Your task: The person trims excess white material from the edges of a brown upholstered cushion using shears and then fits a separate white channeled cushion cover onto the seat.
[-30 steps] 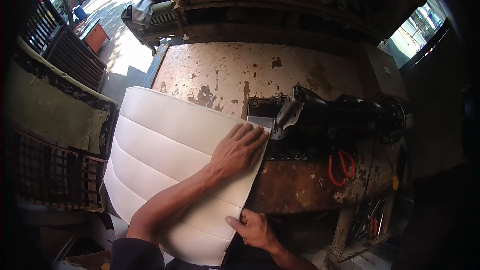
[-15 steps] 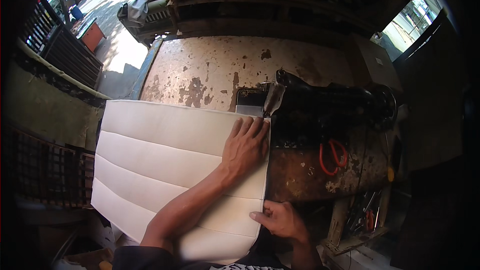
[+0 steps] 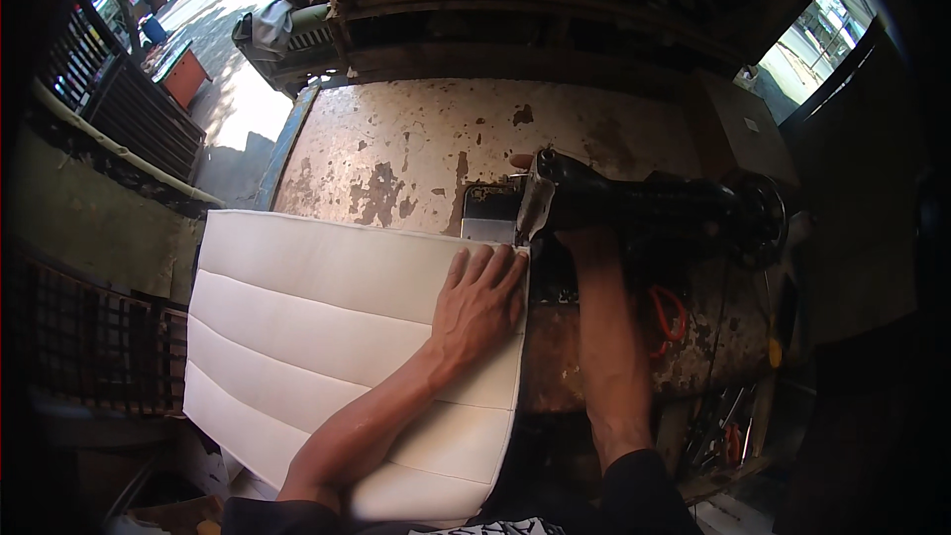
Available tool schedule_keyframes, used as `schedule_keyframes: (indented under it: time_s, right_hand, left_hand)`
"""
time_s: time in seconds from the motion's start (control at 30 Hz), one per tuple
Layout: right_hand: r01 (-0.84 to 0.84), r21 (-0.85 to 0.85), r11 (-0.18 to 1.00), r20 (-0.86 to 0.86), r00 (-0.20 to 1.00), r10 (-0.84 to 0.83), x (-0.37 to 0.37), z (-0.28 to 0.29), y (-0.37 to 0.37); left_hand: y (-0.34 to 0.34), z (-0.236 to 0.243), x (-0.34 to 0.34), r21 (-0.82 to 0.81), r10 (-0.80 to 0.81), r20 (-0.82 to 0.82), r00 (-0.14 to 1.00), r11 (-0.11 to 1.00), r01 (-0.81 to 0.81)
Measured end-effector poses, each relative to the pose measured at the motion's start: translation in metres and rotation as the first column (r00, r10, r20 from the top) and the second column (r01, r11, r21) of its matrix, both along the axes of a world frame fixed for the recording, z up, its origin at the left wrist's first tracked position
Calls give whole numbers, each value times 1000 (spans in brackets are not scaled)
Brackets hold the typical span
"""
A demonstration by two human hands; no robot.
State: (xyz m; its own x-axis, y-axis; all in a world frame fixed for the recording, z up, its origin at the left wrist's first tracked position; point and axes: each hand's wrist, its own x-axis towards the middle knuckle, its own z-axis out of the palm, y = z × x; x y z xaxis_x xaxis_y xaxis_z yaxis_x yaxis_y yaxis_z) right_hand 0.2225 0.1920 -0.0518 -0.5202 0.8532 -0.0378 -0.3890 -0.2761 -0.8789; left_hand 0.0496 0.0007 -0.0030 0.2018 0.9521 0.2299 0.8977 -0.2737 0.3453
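Observation:
A white padded panel (image 3: 307,312) with stitched cross seams lies over the near left of the worktable. My left hand (image 3: 477,295) rests flat on its right far corner, fingers stretched toward the needle end of a black sewing machine (image 3: 644,193). That corner sits right at the machine's presser area. My right forearm passes beneath the machine's arm, which hides most of my right hand (image 3: 522,160); a fingertip shows beyond the machine head. Whether those fingers grip anything is hidden.
The worn worktable (image 3: 396,139) has peeling patches. Red-handled scissors (image 3: 672,317) lie right of my forearm, partly covered by it. Tools (image 3: 731,426) stand in a rack below the table's right side. A dark wooden frame (image 3: 515,15) rises behind the table.
My right hand has left the panel's right edge and reached forward under the machine's arm. The panel and my left hand appear slightly lower and farther left in view.

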Motion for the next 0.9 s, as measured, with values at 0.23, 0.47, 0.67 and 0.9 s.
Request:
schedule_keyframes:
  time_s: [0.23,0.47,0.67,0.9]
  right_hand:
    - [-157,2,988,-323,935,149,-43,34,-13]
    - [99,651,752,400,797,-452,-9,-40,0]
    - [124,725,677,383,745,-546,-7,-46,-9]
    - [-427,726,539,677,305,-670,0,3,-30]
  left_hand:
    - [4,-7,-19,-64,42,-45,998,997,-45]
    - [11,0,-5,-44,-22,-13,1000,999,21]
    - [13,-6,-7,-26,-36,-10,999,999,36]
    - [13,-8,-10,-27,-23,-10,1000,999,23]
